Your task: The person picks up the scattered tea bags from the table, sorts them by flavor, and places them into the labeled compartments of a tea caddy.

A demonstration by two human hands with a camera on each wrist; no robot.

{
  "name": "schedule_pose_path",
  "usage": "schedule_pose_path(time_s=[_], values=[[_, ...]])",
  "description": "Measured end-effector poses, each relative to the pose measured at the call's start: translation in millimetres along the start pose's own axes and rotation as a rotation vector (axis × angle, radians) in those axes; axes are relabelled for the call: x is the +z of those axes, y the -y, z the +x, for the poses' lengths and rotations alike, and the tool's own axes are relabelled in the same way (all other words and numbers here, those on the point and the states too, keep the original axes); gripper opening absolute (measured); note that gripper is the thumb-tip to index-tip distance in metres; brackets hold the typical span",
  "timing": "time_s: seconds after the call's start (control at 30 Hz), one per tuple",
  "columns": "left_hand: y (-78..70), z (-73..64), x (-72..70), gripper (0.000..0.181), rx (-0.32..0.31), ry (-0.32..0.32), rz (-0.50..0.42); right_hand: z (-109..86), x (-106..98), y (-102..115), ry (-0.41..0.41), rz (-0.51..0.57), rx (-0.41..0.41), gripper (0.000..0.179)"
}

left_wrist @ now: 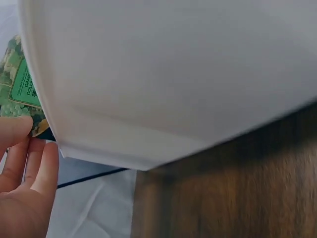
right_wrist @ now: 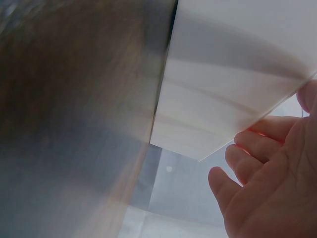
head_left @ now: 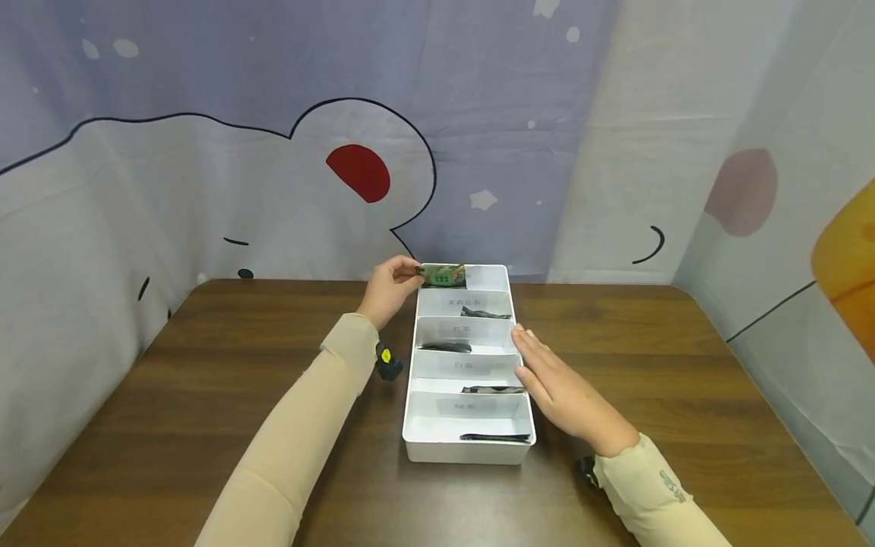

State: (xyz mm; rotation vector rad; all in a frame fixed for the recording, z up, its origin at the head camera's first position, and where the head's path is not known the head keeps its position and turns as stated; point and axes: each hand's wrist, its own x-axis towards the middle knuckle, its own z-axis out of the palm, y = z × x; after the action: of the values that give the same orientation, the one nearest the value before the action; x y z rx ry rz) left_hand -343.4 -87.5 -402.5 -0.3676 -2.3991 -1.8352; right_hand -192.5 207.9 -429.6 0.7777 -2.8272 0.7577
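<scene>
A long white divided box [head_left: 466, 453] stands on the table, with small printed labels on its inner walls. My left hand [head_left: 391, 289] is at its far left corner, pinching the left end of a green tea sachet [head_left: 443, 276] between thumb and fingers. That sachet lies across the farthest compartment; in the left wrist view its green label [left_wrist: 26, 84] reads partly "GRAP" and "OOLO". My right hand [head_left: 562, 391] has its fingers extended along the box's right rim, fingertips at the edge. In the right wrist view the white side wall [right_wrist: 223, 74] runs close beside these fingers.
Each nearer compartment has one thin dark packet, such as the black one [head_left: 446, 347] at left and another [head_left: 495, 437] in the nearest compartment. The brown wooden table [head_left: 260, 342] ends at a printed curtain [head_left: 506, 152] behind. A dark wrist device [head_left: 388, 363] sits under the left wrist.
</scene>
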Motion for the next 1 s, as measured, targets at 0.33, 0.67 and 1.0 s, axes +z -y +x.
schedule_pose_path(time_s=[0.33,0.67,1.0], values=[[9.1,-2.7,-3.5,0.009,0.062,0.035,0.112,1.0,-0.4,0.1,-0.004,0.013,0.008,0.058],[10.7,-10.9,-8.6,0.011,0.082,0.026,0.115,4.1,0.3,-2.2,-0.009,0.015,0.005,0.058],[20.4,-31.6,-22.1,0.013,0.158,0.021,0.183,3.4,8.2,-6.9,-0.025,0.037,0.0,0.057]])
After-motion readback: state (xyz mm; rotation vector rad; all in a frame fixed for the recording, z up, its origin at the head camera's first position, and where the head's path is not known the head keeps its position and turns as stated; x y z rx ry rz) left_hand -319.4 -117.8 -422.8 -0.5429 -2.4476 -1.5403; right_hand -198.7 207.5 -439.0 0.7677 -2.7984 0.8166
